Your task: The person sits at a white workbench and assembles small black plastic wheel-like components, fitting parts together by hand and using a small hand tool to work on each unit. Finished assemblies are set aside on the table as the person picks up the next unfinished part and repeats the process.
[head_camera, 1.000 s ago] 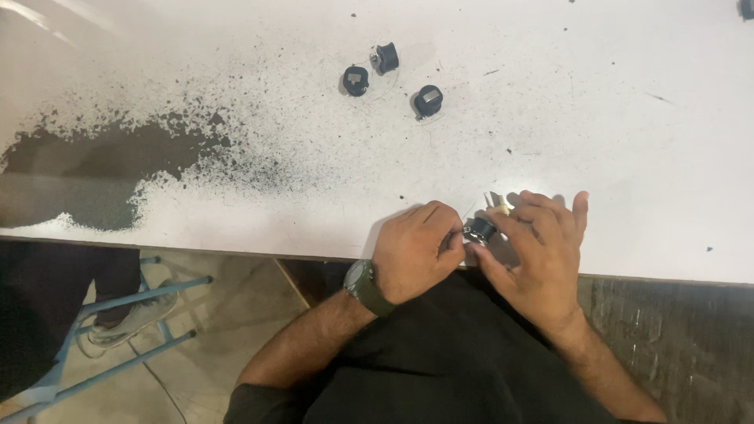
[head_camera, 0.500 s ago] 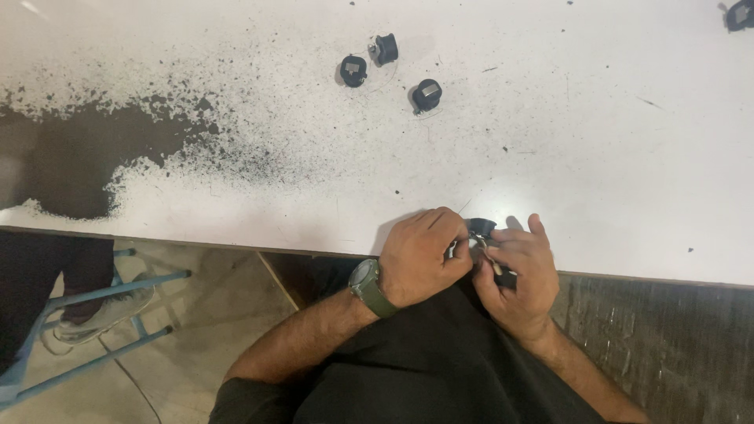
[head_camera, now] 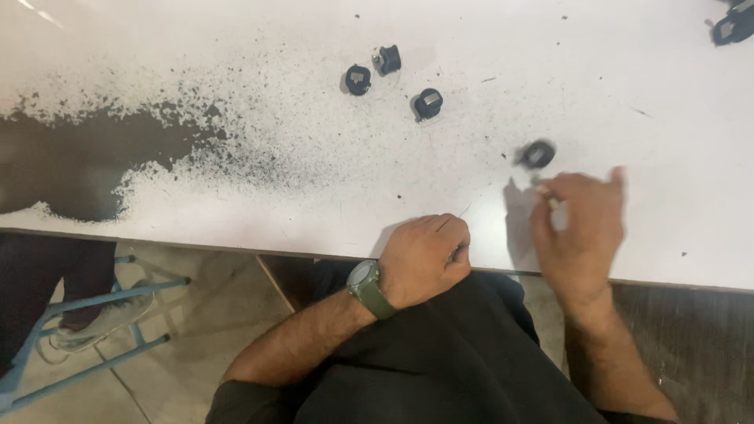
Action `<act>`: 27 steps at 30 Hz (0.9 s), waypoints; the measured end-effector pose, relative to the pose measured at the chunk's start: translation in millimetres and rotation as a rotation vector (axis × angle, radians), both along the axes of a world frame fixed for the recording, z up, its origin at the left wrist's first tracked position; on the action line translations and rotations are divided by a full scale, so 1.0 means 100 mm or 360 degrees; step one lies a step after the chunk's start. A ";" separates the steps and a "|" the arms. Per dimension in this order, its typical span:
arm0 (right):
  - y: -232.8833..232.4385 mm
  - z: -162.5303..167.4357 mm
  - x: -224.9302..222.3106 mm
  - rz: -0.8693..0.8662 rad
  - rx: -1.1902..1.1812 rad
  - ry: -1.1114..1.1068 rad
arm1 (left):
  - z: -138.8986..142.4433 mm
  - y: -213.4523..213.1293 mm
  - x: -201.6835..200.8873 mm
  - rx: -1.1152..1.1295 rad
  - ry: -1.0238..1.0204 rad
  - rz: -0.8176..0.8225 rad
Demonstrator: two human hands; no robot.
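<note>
Rt hand (head_camera: 580, 228) open by blurred black part (head_camera: 538, 154); lft hand (head_camera: 424, 259) fisted at table (head_camera: 314, 212) edge.

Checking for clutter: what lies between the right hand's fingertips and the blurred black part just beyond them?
In the head view, only bare white table shows between the right hand and the black part.

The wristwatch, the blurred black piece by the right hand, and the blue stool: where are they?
Wristwatch (head_camera: 366, 287), head view, on its green band.
Blurred black piece (head_camera: 538, 154), head view, on its middle.
Blue stool (head_camera: 86, 302), head view, on a metal rail.
</note>
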State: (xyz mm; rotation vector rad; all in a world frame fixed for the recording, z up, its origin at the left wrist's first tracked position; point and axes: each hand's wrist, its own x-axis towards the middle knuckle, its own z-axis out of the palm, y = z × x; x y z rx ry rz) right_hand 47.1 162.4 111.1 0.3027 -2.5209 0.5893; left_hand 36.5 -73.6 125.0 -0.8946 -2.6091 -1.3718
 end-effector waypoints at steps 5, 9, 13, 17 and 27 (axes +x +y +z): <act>0.27 0.16 -0.11 -0.0098 -0.0420 0.0305 | 0.23 -0.31 -0.33 -0.0621 -0.0095 -0.0061; -0.14 -0.03 0.01 0.0141 -0.0439 -0.0031 | 0.27 -0.42 -0.96 -0.0714 0.0066 0.0264; -0.30 -0.03 0.11 0.0171 -0.0523 -0.0167 | 0.20 -0.21 -1.53 -0.0753 -0.0213 0.0399; -0.28 0.08 0.12 0.0086 -0.0519 -0.0183 | 0.13 -0.05 -1.57 -0.0682 -0.0130 0.0209; -0.47 0.10 0.11 0.0396 0.0003 -0.0346 | 0.18 -0.14 -0.66 -0.0371 -0.0719 -0.0417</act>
